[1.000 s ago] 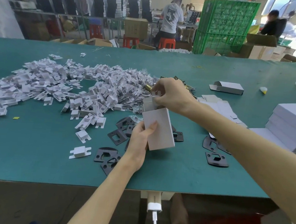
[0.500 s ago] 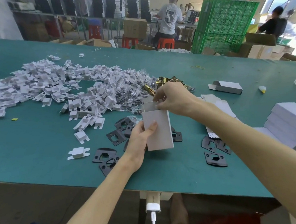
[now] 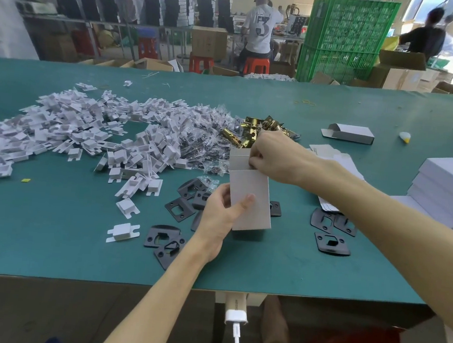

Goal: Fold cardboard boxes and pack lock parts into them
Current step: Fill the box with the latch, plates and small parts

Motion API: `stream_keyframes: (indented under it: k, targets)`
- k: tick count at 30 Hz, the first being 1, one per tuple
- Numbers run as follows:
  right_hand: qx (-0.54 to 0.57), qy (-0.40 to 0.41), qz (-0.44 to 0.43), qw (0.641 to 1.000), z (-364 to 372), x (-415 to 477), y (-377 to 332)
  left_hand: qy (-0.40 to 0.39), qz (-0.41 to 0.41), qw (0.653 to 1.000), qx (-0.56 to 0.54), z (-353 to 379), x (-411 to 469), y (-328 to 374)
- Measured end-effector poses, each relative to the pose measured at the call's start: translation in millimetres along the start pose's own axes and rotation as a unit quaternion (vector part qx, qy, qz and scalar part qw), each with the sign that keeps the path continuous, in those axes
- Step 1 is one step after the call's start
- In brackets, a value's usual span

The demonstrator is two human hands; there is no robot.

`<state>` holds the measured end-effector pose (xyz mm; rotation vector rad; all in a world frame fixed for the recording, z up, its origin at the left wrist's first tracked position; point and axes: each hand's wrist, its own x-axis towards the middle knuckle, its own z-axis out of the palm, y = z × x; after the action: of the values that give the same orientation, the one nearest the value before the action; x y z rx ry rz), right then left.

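Observation:
A small white cardboard box (image 3: 253, 201) stands upright over the green table (image 3: 75, 239), its top flap open. My left hand (image 3: 222, 215) grips the box's lower left side, thumb on its front face. My right hand (image 3: 273, 156) is at the box's open top with curled fingers at the flap; I cannot see whether they hold a part. Brass lock latches (image 3: 247, 134) lie in a heap just behind the box. Black strike plates (image 3: 186, 203) lie flat around it.
A big pile of white plastic inserts (image 3: 85, 133) covers the table's left half. Small clear bags of screws (image 3: 202, 147) lie beside it. Flat box blanks (image 3: 332, 156), a folded box (image 3: 348, 133) and stacked boxes (image 3: 448, 187) lie to the right. People work behind.
My right hand has shifted slightly right and down onto the box's top opening, uncovering the brass latches behind. My left hand keeps its hold on the box.

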<state>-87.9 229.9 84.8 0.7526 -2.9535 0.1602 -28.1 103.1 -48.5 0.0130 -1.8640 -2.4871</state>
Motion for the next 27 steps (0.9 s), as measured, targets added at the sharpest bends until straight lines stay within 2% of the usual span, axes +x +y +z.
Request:
stream_keyframes:
  k: [4,9,13,17,22,27]
  targets:
    - [-0.008,0.032,-0.015,0.999,0.2,-4.7,-13.7,-0.010,0.004,1.000,0.008,0.1,-0.9,-0.7]
    - [0.019,0.079,-0.105,0.991,11.4,-6.0,-53.6,-0.014,0.024,0.999,0.042,0.0,-1.0,-3.2]
    - [-0.002,0.037,-0.120,0.992,32.0,4.0,-81.9,-0.014,0.060,0.993,0.101,-3.5,0.9,-6.7]
    - [-0.066,-0.054,-0.089,0.992,50.8,19.9,-93.6,-0.015,0.034,0.988,0.150,-6.5,1.9,-13.0]
    - [-0.063,-0.091,-0.045,0.993,65.4,34.1,-91.3,-0.030,0.017,0.982,0.187,-8.0,2.6,-15.3]
    - [-0.026,-0.129,-0.013,0.991,76.7,43.3,-86.4,-0.030,0.003,0.984,0.174,-6.9,1.5,-13.4]
